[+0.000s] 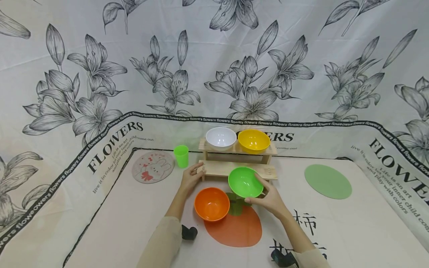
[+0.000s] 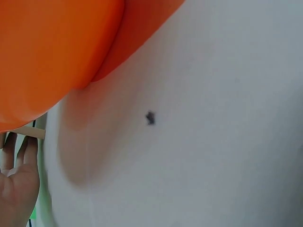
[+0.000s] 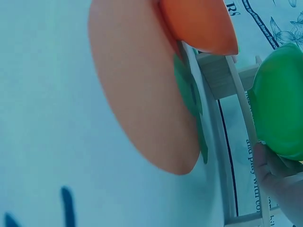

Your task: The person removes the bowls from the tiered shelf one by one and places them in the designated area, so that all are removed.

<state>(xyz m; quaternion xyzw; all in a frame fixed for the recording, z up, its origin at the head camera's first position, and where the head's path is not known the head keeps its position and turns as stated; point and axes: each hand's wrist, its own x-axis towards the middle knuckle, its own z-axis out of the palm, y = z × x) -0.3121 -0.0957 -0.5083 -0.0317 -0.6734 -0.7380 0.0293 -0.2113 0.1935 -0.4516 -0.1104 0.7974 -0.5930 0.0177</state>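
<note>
My right hand (image 1: 272, 199) grips a green bowl (image 1: 244, 181), thumb and fingers spread around its right side. In the right wrist view the green bowl (image 3: 279, 104) is near the wooden stand's lower shelf; contact with the shelf cannot be told. My left hand (image 1: 191, 178) holds the left end of the lower shelf of a two-tier wooden stand (image 1: 214, 168). An orange bowl (image 1: 212, 204) sits between my forearms, in front of the stand. On the upper tier a white bowl (image 1: 221, 138) and a yellow bowl (image 1: 254, 141) stand side by side.
A green cup (image 1: 181, 156) stands left of the stand. A round bunny-print mat (image 1: 153, 167) lies at the left, a green round mat (image 1: 328, 181) at the right. The cloth (image 1: 127, 227) bears a printed persimmon (image 1: 236, 230); a flowered curtain rises behind.
</note>
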